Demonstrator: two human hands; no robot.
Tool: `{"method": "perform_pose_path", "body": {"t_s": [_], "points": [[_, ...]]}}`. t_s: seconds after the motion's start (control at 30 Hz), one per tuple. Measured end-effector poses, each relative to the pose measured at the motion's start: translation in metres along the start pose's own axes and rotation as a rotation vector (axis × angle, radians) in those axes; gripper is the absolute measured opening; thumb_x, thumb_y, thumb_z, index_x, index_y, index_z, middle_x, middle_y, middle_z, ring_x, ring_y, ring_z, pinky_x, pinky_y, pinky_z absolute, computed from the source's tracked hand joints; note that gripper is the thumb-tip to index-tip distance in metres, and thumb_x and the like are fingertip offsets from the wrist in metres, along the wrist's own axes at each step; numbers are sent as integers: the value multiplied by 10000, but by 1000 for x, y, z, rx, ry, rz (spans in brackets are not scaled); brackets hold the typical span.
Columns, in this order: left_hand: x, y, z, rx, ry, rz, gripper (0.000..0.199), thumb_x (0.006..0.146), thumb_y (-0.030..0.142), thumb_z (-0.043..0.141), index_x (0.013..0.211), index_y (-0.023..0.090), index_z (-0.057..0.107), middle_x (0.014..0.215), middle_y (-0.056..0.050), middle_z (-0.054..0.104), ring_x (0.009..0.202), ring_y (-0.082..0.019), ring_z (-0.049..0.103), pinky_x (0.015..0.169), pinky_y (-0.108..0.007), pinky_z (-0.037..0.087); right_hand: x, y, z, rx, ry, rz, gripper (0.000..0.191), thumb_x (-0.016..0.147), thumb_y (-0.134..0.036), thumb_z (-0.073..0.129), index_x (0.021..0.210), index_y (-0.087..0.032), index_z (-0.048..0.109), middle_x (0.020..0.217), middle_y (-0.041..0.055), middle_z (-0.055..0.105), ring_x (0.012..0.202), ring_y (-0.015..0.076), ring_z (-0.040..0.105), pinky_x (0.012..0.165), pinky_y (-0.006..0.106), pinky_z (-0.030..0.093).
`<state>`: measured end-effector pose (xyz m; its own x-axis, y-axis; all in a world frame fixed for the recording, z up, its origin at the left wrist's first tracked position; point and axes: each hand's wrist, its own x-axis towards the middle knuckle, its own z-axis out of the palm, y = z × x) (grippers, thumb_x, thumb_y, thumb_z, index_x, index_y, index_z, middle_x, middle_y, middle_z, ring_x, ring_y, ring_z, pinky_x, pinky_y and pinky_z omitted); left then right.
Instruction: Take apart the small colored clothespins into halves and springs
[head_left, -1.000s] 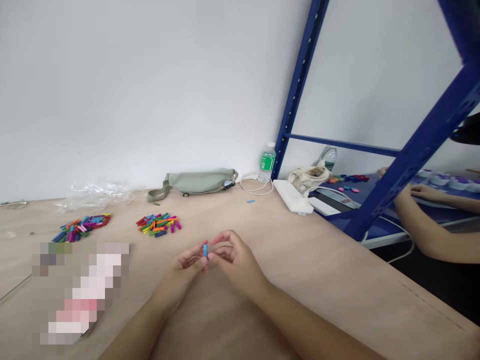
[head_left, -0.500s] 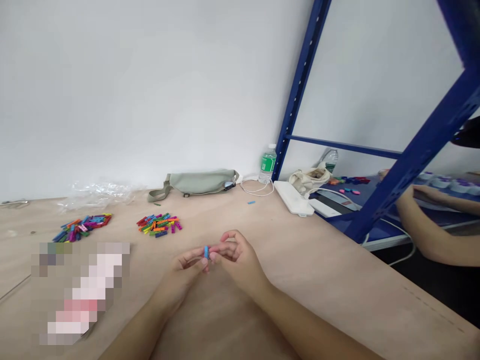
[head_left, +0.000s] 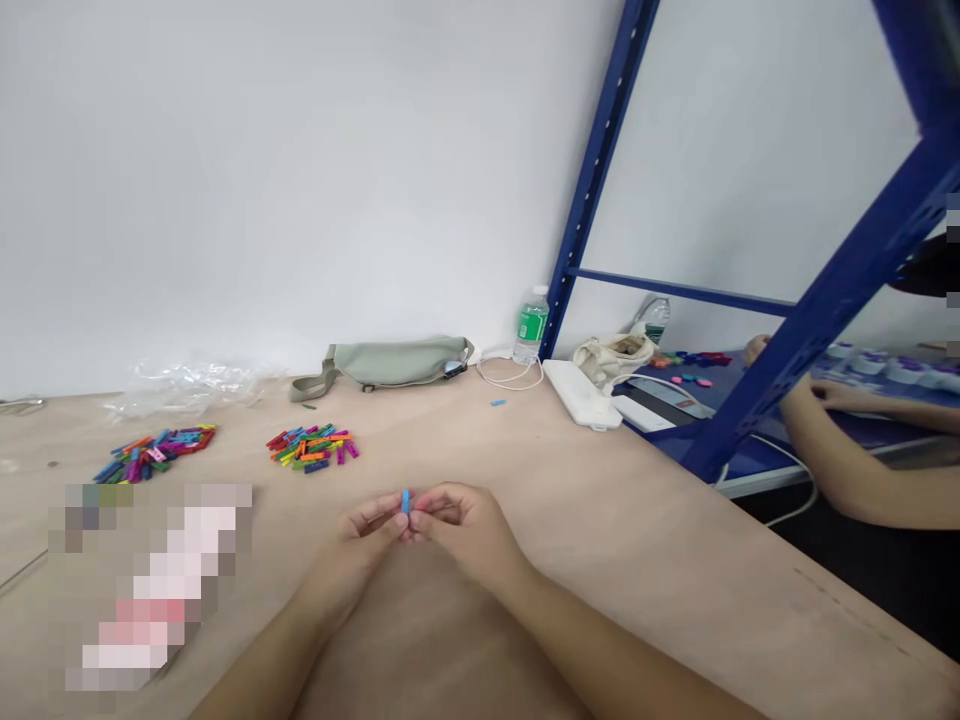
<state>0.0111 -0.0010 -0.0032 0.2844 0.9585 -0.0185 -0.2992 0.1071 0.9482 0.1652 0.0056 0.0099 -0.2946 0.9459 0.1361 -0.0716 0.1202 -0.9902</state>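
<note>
A small blue clothespin [head_left: 406, 501] stands upright between my two hands above the brown-covered table. My left hand [head_left: 367, 525] pinches it from the left with thumb and fingers. From the other side my right hand [head_left: 469, 525] grips it too, its thumb and curled fingers meeting at the pin. The fingertips cover part of the pin. Farther off to the left lie two piles of colourful clothespins, a nearer-to-centre pile [head_left: 311, 447] and a left pile [head_left: 157, 452]. One loose blue clothespin [head_left: 499, 403] lies alone toward the back.
Along the wall are crumpled clear plastic [head_left: 187, 385], a grey-green belt bag [head_left: 401, 364] and a water bottle [head_left: 532, 325]. A white power strip [head_left: 581, 395] lies beside the blue shelf frame [head_left: 825, 290]. Another person's arm [head_left: 840, 455] is beyond it. A blurred-out patch covers the left front.
The raised fingers of my right hand have curled down and closed in around the blue clothespin. The whole view has shifted slightly.
</note>
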Motion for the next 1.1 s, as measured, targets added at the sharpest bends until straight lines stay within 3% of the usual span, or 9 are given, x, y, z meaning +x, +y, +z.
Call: {"method": "perform_pose_path", "body": {"t_s": [0.27, 0.6, 0.9, 1.1], "points": [[-2, 1, 1, -95, -31, -10, 346, 665, 235, 643, 1006, 182, 616, 845, -54, 650, 756, -146, 538, 747, -276, 409, 1, -2, 1, 88, 13, 38, 292, 602, -341, 683, 785, -127, 604, 725, 57, 665, 652, 172, 628, 631, 300, 504], [-3, 6, 2, -183, -77, -41, 280, 659, 192, 650, 937, 165, 650, 715, -27, 637, 689, -118, 535, 731, -259, 410, -1, -6, -2, -57, -75, 80, 305, 670, -402, 596, 779, -119, 626, 670, 51, 654, 590, 143, 592, 511, 243, 465], [-3, 5, 2, -199, -50, -90, 265, 639, 181, 667, 904, 181, 663, 852, -38, 657, 685, -106, 546, 713, -245, 416, -4, -10, -2, -239, 73, 67, 213, 670, -340, 597, 679, -128, 614, 565, 16, 616, 461, 104, 528, 454, 215, 427], [-4, 7, 5, -123, -113, -75, 249, 659, 200, 649, 905, 168, 662, 853, -54, 654, 725, -132, 541, 723, -261, 418, -5, -9, 0, -172, 96, 83, 201, 667, -337, 603, 653, -137, 612, 526, 10, 606, 450, 112, 527, 435, 212, 422]]}}
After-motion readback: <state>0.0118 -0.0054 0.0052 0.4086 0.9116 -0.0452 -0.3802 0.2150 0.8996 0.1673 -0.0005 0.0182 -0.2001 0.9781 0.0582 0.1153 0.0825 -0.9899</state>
